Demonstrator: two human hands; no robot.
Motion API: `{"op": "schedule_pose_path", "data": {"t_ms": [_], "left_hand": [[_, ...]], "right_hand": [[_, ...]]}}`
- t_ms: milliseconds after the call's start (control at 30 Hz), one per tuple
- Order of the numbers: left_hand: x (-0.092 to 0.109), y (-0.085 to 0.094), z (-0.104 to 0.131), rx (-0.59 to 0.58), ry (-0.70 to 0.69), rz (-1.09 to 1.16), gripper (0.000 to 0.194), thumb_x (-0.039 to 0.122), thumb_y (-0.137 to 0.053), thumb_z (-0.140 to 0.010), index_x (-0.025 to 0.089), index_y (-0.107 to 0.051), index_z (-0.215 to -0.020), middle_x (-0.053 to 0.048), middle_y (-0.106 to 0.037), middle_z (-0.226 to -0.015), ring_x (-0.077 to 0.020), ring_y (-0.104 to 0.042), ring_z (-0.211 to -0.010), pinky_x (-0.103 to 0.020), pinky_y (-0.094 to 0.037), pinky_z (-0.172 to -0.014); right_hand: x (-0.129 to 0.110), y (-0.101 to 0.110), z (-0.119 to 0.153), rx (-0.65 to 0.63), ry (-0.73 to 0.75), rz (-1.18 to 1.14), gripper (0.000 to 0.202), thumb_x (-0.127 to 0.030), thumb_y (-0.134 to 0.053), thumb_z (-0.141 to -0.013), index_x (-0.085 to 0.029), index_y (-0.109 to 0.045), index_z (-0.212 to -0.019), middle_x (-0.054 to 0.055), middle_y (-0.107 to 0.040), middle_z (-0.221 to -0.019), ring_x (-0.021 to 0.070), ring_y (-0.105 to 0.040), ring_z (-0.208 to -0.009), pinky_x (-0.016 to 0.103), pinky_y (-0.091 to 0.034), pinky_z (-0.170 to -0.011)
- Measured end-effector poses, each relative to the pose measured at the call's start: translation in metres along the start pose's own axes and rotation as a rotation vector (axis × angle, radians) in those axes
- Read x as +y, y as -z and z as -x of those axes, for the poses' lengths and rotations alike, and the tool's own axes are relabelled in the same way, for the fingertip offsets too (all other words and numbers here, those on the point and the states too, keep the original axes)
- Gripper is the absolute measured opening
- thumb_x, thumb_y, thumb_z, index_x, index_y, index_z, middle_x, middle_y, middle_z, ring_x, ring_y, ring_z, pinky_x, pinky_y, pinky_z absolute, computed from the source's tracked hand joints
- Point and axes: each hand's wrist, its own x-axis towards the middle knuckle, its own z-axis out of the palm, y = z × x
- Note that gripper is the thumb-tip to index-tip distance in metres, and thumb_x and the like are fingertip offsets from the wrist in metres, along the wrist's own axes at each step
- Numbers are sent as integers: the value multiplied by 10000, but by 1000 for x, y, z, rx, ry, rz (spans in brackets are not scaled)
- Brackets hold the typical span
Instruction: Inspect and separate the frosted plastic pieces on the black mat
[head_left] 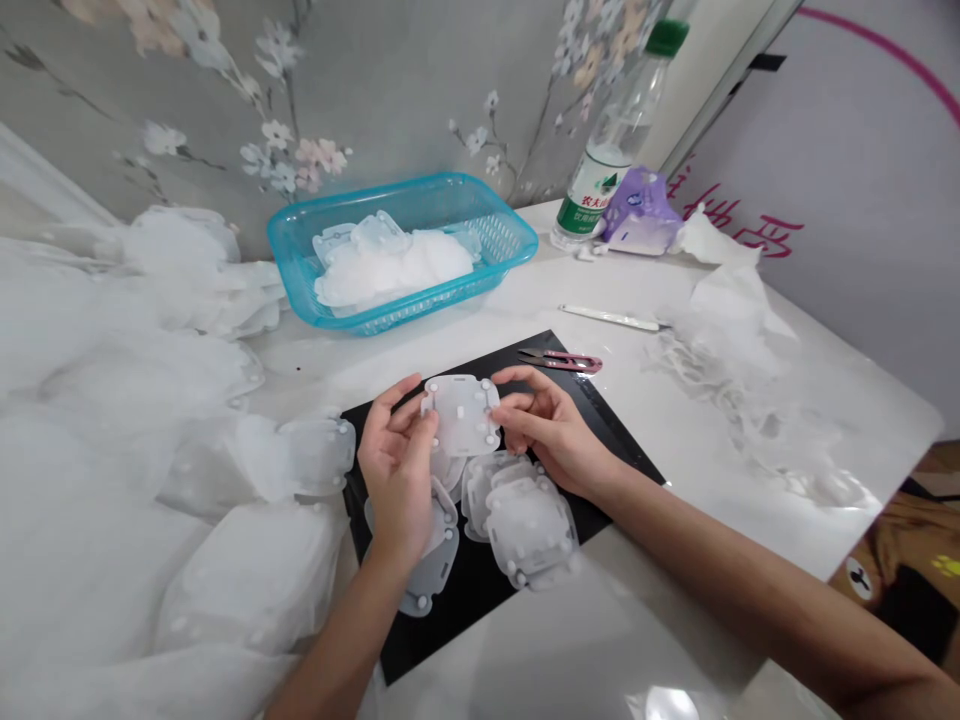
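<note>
Between my two hands is a translucent white plastic piece (460,418), squarish with rounded corners and small round studs near them. My left hand (401,460) grips its left edge, thumb on the front face. At the right edge, my right hand (551,425) pinches it between thumb and fingers. Below the hands, similar plastic pieces (531,528) lie in a loose stack on a black mat (480,585). More such pieces (439,570) lie partly hidden under my left wrist. Small thread snips (562,360) with pink handles rest on the mat's far edge.
A blue plastic basket (405,310) holds more white pieces. Large piles of white pieces (112,430) cover the left side. At the back right stand a water bottle (592,185) and a purple tissue pack (643,212). A thin white tool (611,318) and white scraps (750,390) lie on the right.
</note>
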Motion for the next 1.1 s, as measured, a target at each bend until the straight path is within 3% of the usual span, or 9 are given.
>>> {"op": "schedule_pose_path", "data": {"t_ms": [133,233,367,533,867,967,1100], "left_hand": [[2,1,0,18,35,7,293,211,-683,-718,192,-642,-1008,-37,-703,-885,-125,-651,-775,-181,-483,-667],[2,1,0,13,44,24,334,211,-684,-715,189,-616,-1041,-36,-704,-867,-112,-644,-745,-168,-474,-646],[4,1,-1,44,76,66,443,223,-707,-687,190,-558,-1102,-23,-698,-815,-76,-564,-551,-161,-423,-499],[6,1,-1,45,109,85,470,224,-719,-675,196,-533,-1105,-13,-691,-809,-52,-500,-475,-150,-395,-437],[5,1,-1,29,101,15,423,280,-742,-683,202,-569,-1060,-28,-695,-863,-65,-544,-552,-136,-388,-433],[1,2,-2,22,76,-8,390,290,-737,-703,205,-580,-1049,-28,-697,-868,-78,-582,-615,-138,-418,-475],[-1,2,-3,-3,41,-26,348,301,-729,-716,198,-588,-1016,-41,-701,-868,-112,-627,-677,-160,-447,-509]], "right_hand": [[-2,-1,-1,14,-22,2,417,-215,-780,-680,-220,-610,-1062,-74,-624,-626,37,-445,-414,172,-397,-451],[-1,-1,-1,21,-9,10,329,-227,-768,-700,-196,-645,-1003,-70,-611,-611,31,-452,-418,164,-389,-449],[2,-2,-2,50,14,44,217,-254,-753,-723,-167,-655,-896,-70,-564,-512,41,-433,-391,172,-385,-440],[2,-3,-1,64,2,60,186,-289,-723,-751,-160,-634,-851,-76,-510,-422,55,-407,-355,186,-387,-427],[2,-1,-1,32,38,20,163,-275,-724,-755,-176,-609,-815,-79,-517,-436,54,-428,-369,174,-416,-432],[1,-1,-1,12,28,33,218,-344,-718,-755,-178,-603,-836,-62,-572,-510,55,-452,-383,186,-425,-444],[-2,1,-3,-135,41,323,260,-397,-695,-771,-150,-621,-808,-53,-532,-506,56,-458,-400,183,-372,-421]]}}
